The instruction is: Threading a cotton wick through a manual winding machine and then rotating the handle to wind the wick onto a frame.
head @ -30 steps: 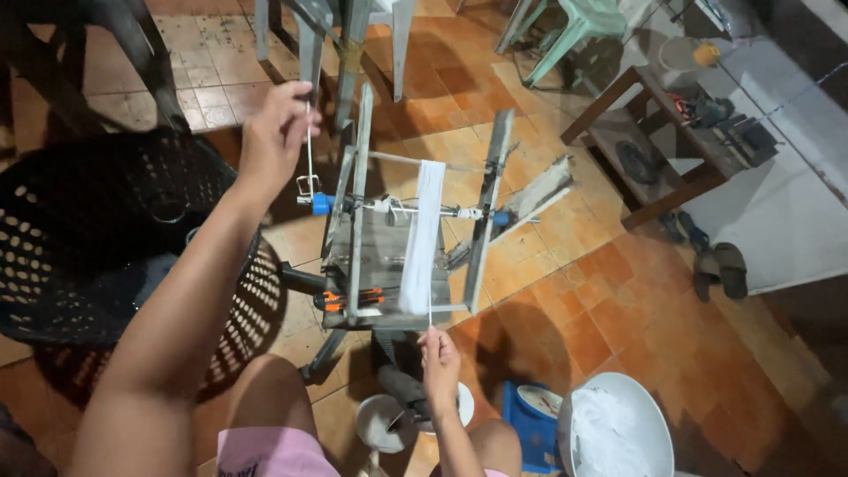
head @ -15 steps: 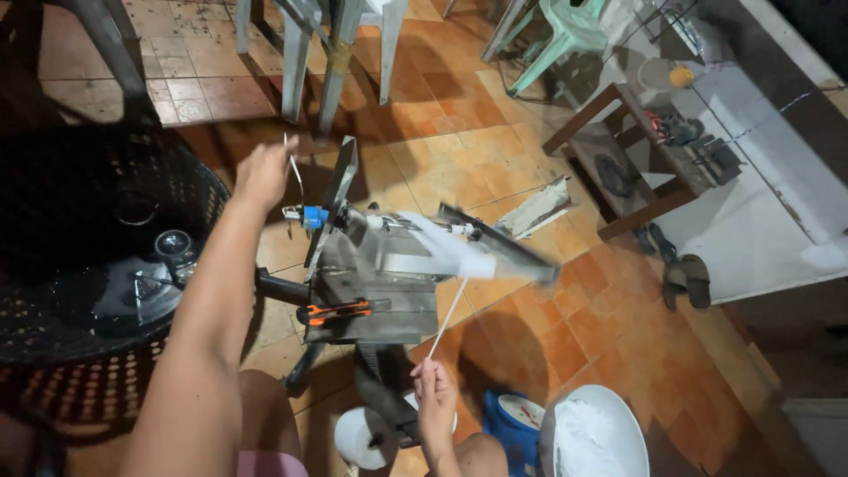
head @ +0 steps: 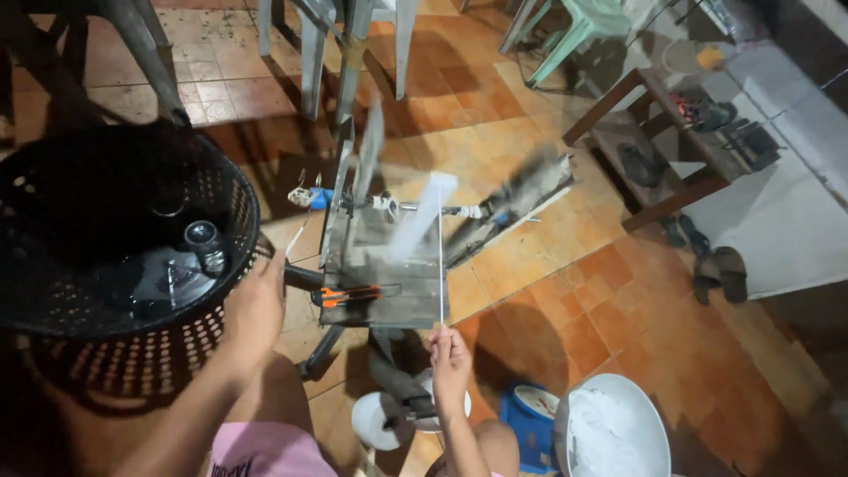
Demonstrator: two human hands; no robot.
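Pinching white thread (head: 441, 265) in our right hand (head: 449, 358), taut toward the spinning reel (head: 415, 221) | left hand (head: 254, 309) closed, contents unclear, beside black basket (head: 132, 353).

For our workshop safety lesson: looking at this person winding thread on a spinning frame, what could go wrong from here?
1. The reel frame is blurred with motion, and the left hand sits beside its crank side; fingers could be struck.
2. The right hand pinches a taut white strand; it might snap or chafe the fingers.
3. The black basket crowds the left hand and could be knocked.
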